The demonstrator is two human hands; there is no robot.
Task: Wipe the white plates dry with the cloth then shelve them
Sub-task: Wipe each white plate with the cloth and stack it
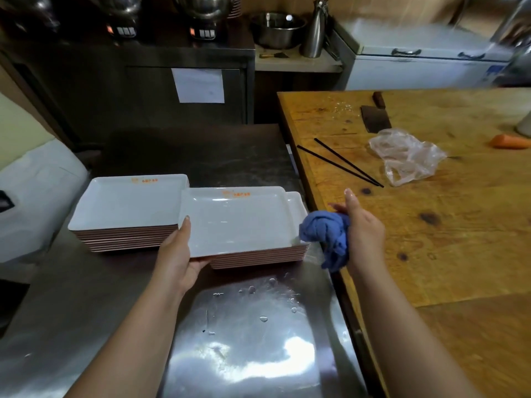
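- Left hand (pixel 178 255) grips top plate (pixel 235 222) at its 8 o'clock corner; rigid, probably slick when wet.
- Right hand (pixel 362 231) clutches soft cloth (pixel 326 235) at plate's 3 o'clock.

Plate stacks (pixel 126 239) left of table (pixel 431 239)

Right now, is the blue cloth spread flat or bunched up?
Bunched up: the blue cloth is a crumpled wad gripped in the right hand, beside the top plate.

Left hand (pixel 176 254) holds top plate (pixel 238 222); right hand (pixel 363 234) grips blue cloth (pixel 326 234).
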